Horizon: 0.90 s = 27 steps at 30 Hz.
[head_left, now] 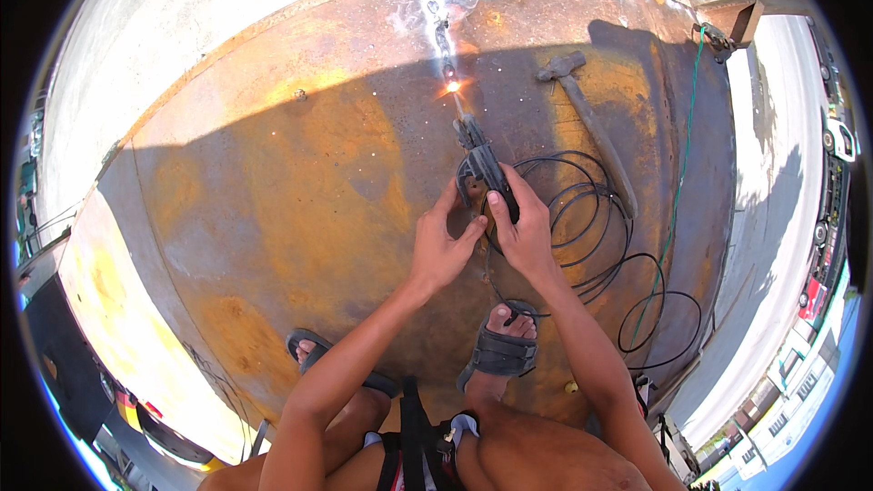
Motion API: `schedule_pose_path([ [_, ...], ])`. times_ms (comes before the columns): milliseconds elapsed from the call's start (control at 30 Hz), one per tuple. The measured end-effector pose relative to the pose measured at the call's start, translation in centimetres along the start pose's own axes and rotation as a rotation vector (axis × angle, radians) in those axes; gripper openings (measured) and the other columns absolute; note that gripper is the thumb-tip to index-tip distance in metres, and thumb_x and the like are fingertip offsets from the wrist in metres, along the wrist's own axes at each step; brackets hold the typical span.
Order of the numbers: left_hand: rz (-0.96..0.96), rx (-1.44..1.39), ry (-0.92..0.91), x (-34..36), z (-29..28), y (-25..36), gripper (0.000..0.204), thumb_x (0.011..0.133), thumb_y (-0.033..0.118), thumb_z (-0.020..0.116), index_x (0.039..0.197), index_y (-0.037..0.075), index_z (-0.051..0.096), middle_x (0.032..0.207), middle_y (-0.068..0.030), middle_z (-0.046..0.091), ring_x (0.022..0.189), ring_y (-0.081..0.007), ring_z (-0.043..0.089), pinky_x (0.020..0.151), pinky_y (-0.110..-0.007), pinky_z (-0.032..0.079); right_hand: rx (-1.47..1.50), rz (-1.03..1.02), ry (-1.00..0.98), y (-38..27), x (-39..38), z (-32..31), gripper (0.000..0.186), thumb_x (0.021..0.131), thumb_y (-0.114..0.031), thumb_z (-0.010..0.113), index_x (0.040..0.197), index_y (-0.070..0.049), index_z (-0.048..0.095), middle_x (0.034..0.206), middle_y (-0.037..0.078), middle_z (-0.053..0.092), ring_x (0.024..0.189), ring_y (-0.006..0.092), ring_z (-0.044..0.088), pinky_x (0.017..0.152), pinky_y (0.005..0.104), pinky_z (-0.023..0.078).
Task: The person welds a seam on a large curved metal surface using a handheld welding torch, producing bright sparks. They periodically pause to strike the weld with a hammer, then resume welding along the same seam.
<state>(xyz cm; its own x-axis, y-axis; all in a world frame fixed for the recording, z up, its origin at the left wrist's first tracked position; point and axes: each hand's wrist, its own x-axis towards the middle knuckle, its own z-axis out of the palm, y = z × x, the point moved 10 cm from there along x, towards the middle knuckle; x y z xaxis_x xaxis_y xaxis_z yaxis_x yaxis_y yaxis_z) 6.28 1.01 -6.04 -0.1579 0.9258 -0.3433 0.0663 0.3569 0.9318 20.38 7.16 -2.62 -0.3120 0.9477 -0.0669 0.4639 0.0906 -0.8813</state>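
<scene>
My right hand [525, 229] is wrapped round the handle of a black welding electrode holder [489, 169], its thumb along the near side. At the holder's left side, my left hand [443, 244] has its fingers curled at the lever, with thumb and forefinger against it. A short electrode [459, 104] sticks out of the jaws. Its tip glows bright orange on the rusty steel plate [309, 200]. From that glow a dark, lumpy weld bead [436, 14] runs away toward the plate's far edge, with whitish marks around it.
A hammer [591, 123] lies on the plate to the right. Black cable [627, 255] is coiled beside my right forearm and reaches my sandalled right foot [500, 350]. A green cord [684, 164] runs along the right side from a metal bracket [741, 25] at the far right corner.
</scene>
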Motion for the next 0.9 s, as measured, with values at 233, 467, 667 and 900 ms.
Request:
schedule_pose_path([
  [233,-0.024,-0.025,-0.008,-0.2,0.0,-0.5,0.071,0.096,0.009,0.076,0.159,-0.006,0.047,0.133,-0.0141,0.075,0.127,-0.0232,0.067,0.112,-0.039,0.049,0.024,0.002,-0.01,-0.1,0.1,0.2,0.044,0.109,-0.021,0.064,0.144,0.004,0.057,0.122,0.028,0.071,0.111,0.0463,0.071,0.094,0.0489,0.055],
  [467,-0.018,-0.044,0.019,0.0,-0.2,-1.0,0.072,0.096,0.008,0.076,0.159,-0.007,0.046,0.133,-0.0138,0.075,0.127,-0.0235,0.067,0.113,-0.04,0.049,0.001,-0.002,-0.017,-0.7,0.4,0.5,0.043,0.109,-0.017,0.063,0.146,0.004,0.057,0.116,0.027,0.07,0.106,0.0465,0.071,0.09,0.0498,0.055],
  [667,-0.016,-0.025,0.029,0.3,-0.2,-0.7,0.069,0.095,0.015,0.074,0.156,-0.004,0.05,0.132,-0.0232,0.075,0.129,-0.0368,0.07,0.11,-0.044,0.052,-0.02,-0.007,-0.006,-0.5,0.3,0.3,0.044,0.109,-0.016,0.064,0.147,0.004,0.056,0.114,0.026,0.07,0.104,0.0461,0.071,0.089,0.049,0.055],
  [900,-0.027,-0.05,0.011,0.1,0.0,-1.0,0.069,0.095,0.015,0.074,0.156,-0.004,0.049,0.132,-0.024,0.075,0.127,-0.0385,0.071,0.108,-0.045,0.053,-0.012,0.009,-0.012,-0.4,0.2,0.4,0.044,0.109,-0.017,0.064,0.147,0.004,0.057,0.113,0.026,0.07,0.102,0.0459,0.071,0.088,0.0488,0.055],
])
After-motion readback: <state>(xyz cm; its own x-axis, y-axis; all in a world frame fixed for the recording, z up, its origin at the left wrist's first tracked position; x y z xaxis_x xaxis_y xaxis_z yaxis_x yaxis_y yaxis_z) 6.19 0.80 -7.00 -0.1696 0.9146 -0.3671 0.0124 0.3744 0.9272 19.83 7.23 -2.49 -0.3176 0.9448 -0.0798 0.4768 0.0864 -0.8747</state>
